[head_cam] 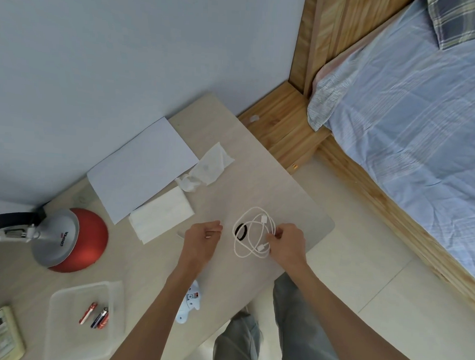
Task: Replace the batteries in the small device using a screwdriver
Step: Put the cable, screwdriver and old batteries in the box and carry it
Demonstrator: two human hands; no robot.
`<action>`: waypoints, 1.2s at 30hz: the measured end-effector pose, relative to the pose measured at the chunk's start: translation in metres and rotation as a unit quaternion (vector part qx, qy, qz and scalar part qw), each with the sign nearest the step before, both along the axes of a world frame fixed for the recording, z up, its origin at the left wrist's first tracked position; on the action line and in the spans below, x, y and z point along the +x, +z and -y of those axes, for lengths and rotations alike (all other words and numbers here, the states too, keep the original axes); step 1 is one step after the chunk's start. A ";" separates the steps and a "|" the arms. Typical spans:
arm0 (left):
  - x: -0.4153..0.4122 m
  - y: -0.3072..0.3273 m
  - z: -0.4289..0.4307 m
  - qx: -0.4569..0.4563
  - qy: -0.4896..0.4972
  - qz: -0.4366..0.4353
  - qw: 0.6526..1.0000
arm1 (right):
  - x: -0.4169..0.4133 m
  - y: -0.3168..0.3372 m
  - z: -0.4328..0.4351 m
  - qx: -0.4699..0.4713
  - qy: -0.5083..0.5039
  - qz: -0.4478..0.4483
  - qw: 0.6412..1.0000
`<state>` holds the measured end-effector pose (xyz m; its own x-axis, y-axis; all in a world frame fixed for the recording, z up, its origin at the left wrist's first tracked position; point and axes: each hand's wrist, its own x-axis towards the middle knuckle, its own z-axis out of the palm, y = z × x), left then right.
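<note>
Right hand [285, 243] pinches a strand of the coiled white cable [251, 235], fingers curled at the coil's right edge; coil lies on the desk [298, 204]. Left hand [204, 238] sits just left of the coil, apart from it, fingers curled in with thumb against forefinger. Cannot tell if it holds anything. A thin pale sliver shows at its left side, too small to identify.

Black band [241, 231] lies at the coil's left edge, inside the loops. Device [190, 304], light blue, lies flat on the desk near the front edge, partly hidden under the left forearm, inner parts showing. Batteries [97, 315] are in the clear tray [61, 322] at lower left: one red-white, two dark ones beside it.

Lamp [70, 240] with red-and-grey base stands left of the hands. Paper [141, 164] lies against the wall, folded tissue [161, 217] just in front of it, crumpled wrapper [207, 170] at the paper's right corner. Remote [1, 332] sits at the bottom-left corner. Bed [410, 133] with blue sheet is at right, apart from the desk.
</note>
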<state>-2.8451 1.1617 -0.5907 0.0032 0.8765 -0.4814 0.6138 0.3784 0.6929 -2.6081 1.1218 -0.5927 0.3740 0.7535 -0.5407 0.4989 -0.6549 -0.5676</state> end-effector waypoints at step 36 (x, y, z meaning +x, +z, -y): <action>0.041 -0.019 -0.003 0.175 -0.338 -0.184 0.906 | 0.045 0.012 0.015 0.011 0.009 0.003 1.000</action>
